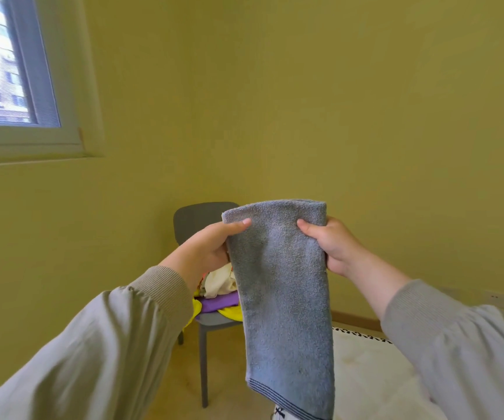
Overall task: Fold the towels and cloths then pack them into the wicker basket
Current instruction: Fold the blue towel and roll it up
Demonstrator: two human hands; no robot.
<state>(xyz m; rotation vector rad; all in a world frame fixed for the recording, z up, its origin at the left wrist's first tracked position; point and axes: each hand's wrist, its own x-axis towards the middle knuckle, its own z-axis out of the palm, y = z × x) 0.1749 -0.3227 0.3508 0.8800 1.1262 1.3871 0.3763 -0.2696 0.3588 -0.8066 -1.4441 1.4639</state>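
Mid-fold: left hand [211, 244] and right hand [332, 247] pinch the grey towel [284, 298] at frame centre, hanging doubled. Next, probably halve it again; wicker basket unseen.

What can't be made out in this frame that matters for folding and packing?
Head view:
- Wicker basket: not in frame.
- Cloth pile on the chair: partly hidden by the gray towel and left hand; count unclear.
- Gray towel's bottom corner: cut off by the lower edge.
- Right hand: fingers behind the towel; only the thumb shows.
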